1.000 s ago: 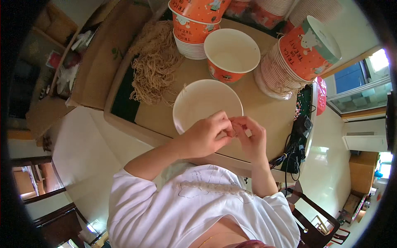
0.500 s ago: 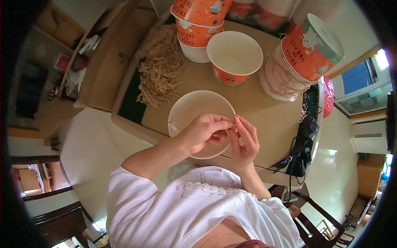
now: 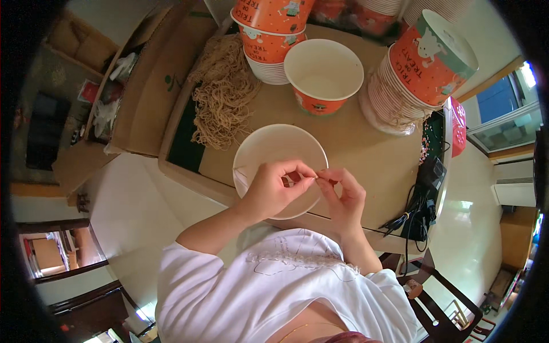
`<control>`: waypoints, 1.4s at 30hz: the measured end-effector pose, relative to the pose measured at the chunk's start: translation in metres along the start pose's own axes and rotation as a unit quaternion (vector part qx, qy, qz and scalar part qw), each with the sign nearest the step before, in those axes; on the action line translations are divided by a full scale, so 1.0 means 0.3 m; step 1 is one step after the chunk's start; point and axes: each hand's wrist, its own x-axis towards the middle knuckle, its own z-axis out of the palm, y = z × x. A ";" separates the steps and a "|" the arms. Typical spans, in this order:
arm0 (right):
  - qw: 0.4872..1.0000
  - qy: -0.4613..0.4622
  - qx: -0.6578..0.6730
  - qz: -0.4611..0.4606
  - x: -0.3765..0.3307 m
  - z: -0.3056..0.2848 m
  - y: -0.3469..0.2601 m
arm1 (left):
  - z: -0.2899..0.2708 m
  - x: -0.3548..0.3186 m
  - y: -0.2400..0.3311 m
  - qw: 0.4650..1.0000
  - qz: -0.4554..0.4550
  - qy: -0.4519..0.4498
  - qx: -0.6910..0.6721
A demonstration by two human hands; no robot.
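Pinching something small, left hand (image 3: pixel 273 188) and right hand (image 3: pixel 342 194) meet fingertip-to-fingertip over white bowl (image 3: pixel 273 150).

One head-worn fisheye camera looks steeply down, close above a brown table (image 3: pixel 366 143). The wearer's white-shirted torso (image 3: pixel 274 297) fills the lower frame

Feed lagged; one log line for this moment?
left hand: pinching over round white paper bowl | right hand: pinching, fingertips meeting | pile of tan noodles: untouched

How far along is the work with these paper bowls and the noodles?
One open orange bowl stands upright, apparently empty. In hand: left hand and right hand pinch something small over a white bowl. The dry noodles lie loose, and the stacked bowls wait.
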 end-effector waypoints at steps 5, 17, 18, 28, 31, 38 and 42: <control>1.000 0.008 0.007 0.004 0.010 0.005 -0.005 | 0.011 -0.012 0.022 0.996 -0.048 0.049 -0.062; 0.996 0.018 -0.069 -0.053 0.002 0.031 0.004 | -0.011 -0.011 0.026 0.998 -0.034 0.016 0.056; 0.996 0.016 -0.070 -0.053 0.003 0.033 0.002 | -0.008 -0.012 0.024 0.997 -0.011 0.029 0.071; 0.991 0.005 -0.120 -0.065 0.008 0.029 -0.010 | -0.038 -0.017 0.004 0.998 -0.017 0.054 -0.025; 0.990 0.005 -0.122 -0.066 0.008 0.027 -0.010 | -0.028 -0.014 0.025 0.999 0.017 0.037 0.024; 0.982 -0.016 -0.162 -0.099 0.013 0.019 -0.016 | -0.048 -0.028 0.045 0.992 -0.007 0.034 0.124; 0.964 -0.033 -0.234 -0.122 0.032 0.013 -0.042 | -0.062 -0.034 0.055 0.991 -0.017 0.041 0.123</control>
